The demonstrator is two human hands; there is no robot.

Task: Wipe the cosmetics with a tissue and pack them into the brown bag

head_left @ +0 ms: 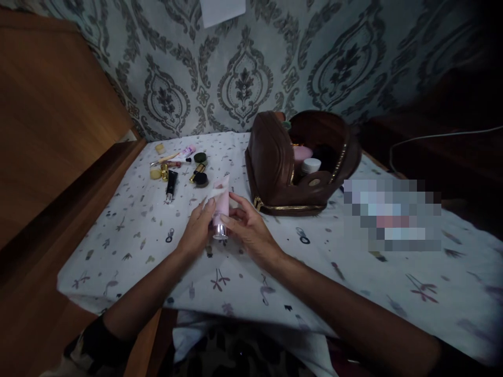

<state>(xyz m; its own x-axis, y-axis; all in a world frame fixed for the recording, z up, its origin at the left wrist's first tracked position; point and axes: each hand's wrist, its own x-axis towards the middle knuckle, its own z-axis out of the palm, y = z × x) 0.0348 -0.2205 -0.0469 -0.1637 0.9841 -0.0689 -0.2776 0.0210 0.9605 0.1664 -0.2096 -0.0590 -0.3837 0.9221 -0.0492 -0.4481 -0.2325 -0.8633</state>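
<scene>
Between my two hands is a pink squeeze tube with a shiny silver cap pointing toward me. The fingers of my left hand press against its left side. From the right, my right hand grips it near the cap with thumb and fingers. A whitish patch lies across the upper part of the tube; whether it is a label or a wipe I cannot tell. Just beyond the tube sits a dark round jar, and farther left lies a black tube with a clear-looking cap.
A brown leather bag stands unzipped at right, with a white-capped container and pink items inside. Several small cosmetics, among them a green-topped jar, lie back left on the patterned tablecloth. A wooden panel borders the left side.
</scene>
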